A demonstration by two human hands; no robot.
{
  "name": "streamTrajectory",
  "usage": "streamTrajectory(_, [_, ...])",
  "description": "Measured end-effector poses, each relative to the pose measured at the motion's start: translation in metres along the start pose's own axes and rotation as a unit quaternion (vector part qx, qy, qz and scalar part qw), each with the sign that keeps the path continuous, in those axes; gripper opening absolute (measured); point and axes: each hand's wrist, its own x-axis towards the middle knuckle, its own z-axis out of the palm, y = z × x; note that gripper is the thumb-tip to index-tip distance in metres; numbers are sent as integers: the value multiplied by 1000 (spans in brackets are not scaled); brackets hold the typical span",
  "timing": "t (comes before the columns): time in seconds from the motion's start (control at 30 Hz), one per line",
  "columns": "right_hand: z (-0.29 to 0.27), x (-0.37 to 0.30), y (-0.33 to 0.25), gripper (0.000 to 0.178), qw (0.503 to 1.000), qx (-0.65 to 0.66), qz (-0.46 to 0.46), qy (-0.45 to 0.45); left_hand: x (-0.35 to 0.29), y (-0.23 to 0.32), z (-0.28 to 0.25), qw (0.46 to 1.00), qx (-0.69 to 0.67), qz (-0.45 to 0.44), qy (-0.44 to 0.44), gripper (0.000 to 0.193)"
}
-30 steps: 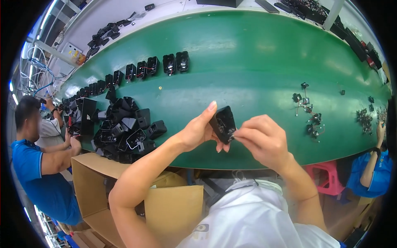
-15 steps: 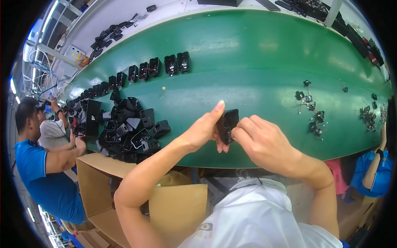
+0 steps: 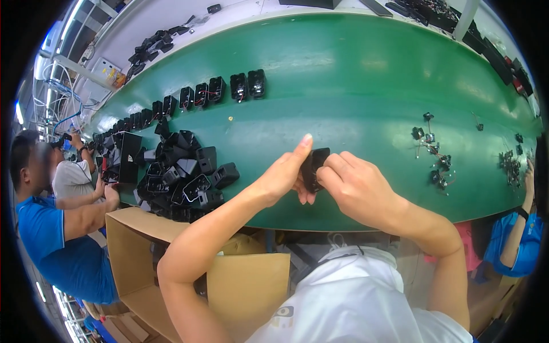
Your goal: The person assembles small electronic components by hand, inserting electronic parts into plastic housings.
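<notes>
A black plastic housing, open on one side, is held over the near part of the green bench. My left hand grips it from the left, thumb along its upper edge and fingers beneath. My right hand is closed at the housing's right side, its bent fingertips reaching into or against it; whatever they pinch is hidden. To the left lies a heap of similar black housings. Beyond it, a row of housings with red wires runs away to the left. Small wired parts lie right of my hands.
An open cardboard box stands below the bench edge at my left. A co-worker in a blue shirt works at the left; another person's arm reaches in at the far right. More small wired parts lie there. A shelf holds black pieces.
My right fingers have moved slightly up and further over the housing, which has turned a little in my left hand. The whole view has shifted slightly.
</notes>
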Motion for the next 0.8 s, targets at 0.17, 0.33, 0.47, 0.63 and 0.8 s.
streamTrajectory(0.17, [-11, 6, -13, 15, 998, 32, 44, -44, 3, -8, 5, 994, 102, -16, 44, 95])
streamTrajectory(0.33, [-10, 2, -10, 13, 996, -17, 58, -64, 4, 2, 16, 997, 80, -5, 16, 95])
streamTrajectory(0.47, [-4, 12, -8, 12, 986, 135, 100, 3, 1, -2, 4, 999, 33, 27, 8, 95])
streamTrajectory(0.63, [5, 16, -5, 11, 932, 280, 223, 58, 7, -2, -5, 996, -3, 85, -4, 94])
streamTrajectory(0.8, [2, 15, 2, 12, 939, 280, 185, 72, 4, 2, -4, 996, -11, 92, -7, 94])
